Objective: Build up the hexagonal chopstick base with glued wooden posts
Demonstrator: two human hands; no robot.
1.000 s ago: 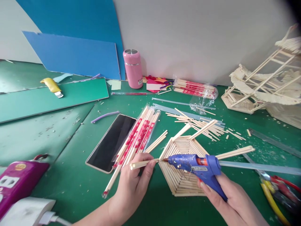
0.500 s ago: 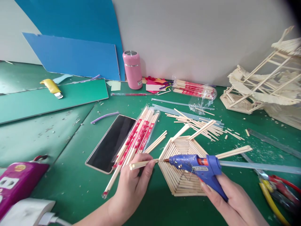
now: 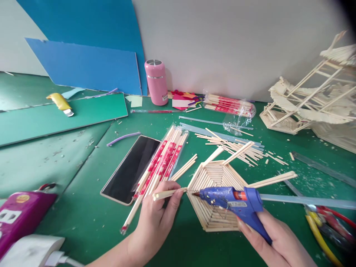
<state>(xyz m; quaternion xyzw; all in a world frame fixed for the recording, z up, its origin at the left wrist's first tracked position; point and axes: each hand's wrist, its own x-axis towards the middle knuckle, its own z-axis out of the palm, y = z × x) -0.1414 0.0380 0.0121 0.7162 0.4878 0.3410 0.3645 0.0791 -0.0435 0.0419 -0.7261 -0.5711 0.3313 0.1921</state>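
Note:
Pinched in my left hand (image 3: 160, 218) is a short pair of wooden sticks (image 3: 164, 194), whose inner end meets the left corner of a hexagonal stick frame (image 3: 219, 222). My right hand (image 3: 274, 231) is wrapped around the handle of a blue hot glue gun (image 3: 222, 196). Its nozzle points left, just beside that corner, over the frame. A long clear glue stick (image 3: 306, 200) runs out of the gun's back. More stick pairs (image 3: 239, 152) jut from the frame's other corners. The gun hides part of the frame's middle.
Packaged chopsticks (image 3: 167, 155) lie against a phone (image 3: 130, 168) at left. Loose sticks (image 3: 239, 148) are scattered behind the frame. Pliers (image 3: 330, 222) lie at right, below a large stick model (image 3: 308, 96). A pink flask (image 3: 156, 82), a yellow cutter (image 3: 59, 103) and a purple power strip (image 3: 25, 211) are around.
The glue gun's nozzle has shifted slightly down, a little away from the frame's corner. My left hand stays in place with the sticks.

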